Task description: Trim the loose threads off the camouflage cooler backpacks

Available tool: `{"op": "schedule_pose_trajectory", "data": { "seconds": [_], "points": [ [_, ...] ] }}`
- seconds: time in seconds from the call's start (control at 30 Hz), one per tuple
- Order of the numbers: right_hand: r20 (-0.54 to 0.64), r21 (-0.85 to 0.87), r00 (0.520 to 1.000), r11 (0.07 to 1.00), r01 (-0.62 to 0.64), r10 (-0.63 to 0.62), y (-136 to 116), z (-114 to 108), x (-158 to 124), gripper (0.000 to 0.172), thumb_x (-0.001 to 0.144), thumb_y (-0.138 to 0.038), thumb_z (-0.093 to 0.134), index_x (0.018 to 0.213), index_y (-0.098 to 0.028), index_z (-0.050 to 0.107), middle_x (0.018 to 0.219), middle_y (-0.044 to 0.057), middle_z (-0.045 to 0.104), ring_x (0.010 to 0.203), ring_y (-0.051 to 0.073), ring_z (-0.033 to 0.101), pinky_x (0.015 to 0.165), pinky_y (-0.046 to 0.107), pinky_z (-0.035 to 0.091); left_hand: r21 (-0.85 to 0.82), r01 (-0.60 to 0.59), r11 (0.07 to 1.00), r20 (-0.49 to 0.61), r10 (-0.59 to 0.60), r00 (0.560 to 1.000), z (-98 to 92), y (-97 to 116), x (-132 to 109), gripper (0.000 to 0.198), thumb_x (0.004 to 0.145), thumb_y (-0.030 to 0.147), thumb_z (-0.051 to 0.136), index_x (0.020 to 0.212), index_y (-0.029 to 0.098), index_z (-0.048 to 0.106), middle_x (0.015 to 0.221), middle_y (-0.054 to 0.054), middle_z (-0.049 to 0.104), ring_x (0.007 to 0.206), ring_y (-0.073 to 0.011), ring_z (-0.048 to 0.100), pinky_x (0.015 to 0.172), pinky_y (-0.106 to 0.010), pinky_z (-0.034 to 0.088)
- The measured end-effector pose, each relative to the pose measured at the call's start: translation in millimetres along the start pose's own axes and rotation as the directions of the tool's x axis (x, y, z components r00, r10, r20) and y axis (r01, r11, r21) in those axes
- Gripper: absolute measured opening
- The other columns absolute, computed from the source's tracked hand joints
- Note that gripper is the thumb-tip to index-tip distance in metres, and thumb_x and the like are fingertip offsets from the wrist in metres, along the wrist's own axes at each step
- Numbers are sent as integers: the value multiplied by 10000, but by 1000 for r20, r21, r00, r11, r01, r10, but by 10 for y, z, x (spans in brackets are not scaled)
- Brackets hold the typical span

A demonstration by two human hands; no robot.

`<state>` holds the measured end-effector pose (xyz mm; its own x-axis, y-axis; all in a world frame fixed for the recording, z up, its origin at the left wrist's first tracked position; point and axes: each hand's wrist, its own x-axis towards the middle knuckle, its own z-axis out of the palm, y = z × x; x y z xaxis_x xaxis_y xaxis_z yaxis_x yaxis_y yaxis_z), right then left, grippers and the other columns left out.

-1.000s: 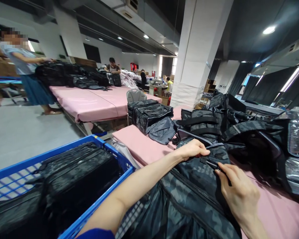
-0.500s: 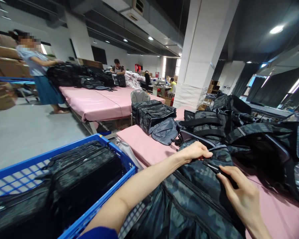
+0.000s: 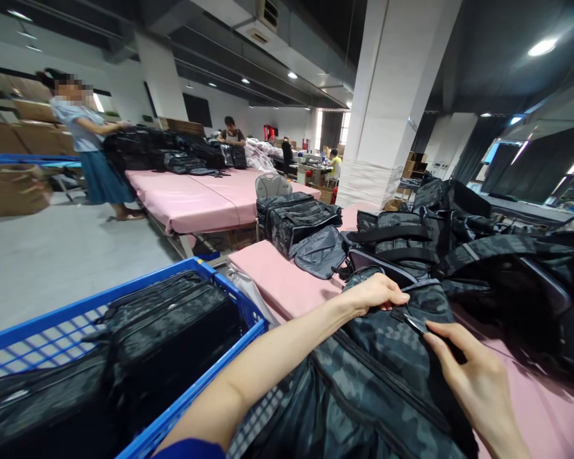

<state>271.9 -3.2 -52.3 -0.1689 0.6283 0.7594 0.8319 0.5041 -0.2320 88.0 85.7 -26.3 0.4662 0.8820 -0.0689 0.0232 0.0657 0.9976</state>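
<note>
A dark camouflage backpack [image 3: 382,357] lies in front of me on the pink table [image 3: 526,382]. My left hand [image 3: 380,293] is closed at the far part of the bag, its fingertips pinching something too small to make out. Just to the right, my right hand [image 3: 469,363] holds a small metal tool [image 3: 415,324] between thumb and fingers. The tool's tip points toward the left fingertips, over the bag's fabric.
A blue plastic crate [image 3: 191,262] with dark bags stands at the left. More camouflage bags [image 3: 299,220] lie beyond and to the right. A person [image 3: 93,137] stands at another pink table [image 3: 196,197], others work farther back. A white column [image 3: 377,108] rises behind.
My right hand has moved slightly right and down with the tool, whose tip shows a little farther from the left fingertips. The whole view has shifted slightly.
</note>
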Motion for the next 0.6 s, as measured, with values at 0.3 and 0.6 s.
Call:
{"op": "schedule_pose_trajectory", "data": {
  "seconds": [0.3, 0.6],
  "points": [
    [22, -68, 970, 968, 243, -242, -15, -5, 164, 210, 909, -364, 498, 906, -233, 663, 856, -14, 687, 711, 105, 653, 573, 189, 460, 28, 4, 1000, 17, -5, 1000, 6, 7, -3, 391, 529, 446, 772, 541, 127, 544, 454, 64, 455, 450, -47, 359, 500, -226, 262],
    [46, -12, 983, 984, 180, -180, 76, -67, 155, 253, 904, -417, 489, 899, -233, 662, 861, -8, 693, 707, 118, 663, 577, 194, 488, 31, -19, 999, 33, 18, 999, -10, -38, 47, 451, 487, 512, 776, 546, 130, 544, 462, 64, 459, 459, -49, 374, 507, -224, 274]
  ]
}}
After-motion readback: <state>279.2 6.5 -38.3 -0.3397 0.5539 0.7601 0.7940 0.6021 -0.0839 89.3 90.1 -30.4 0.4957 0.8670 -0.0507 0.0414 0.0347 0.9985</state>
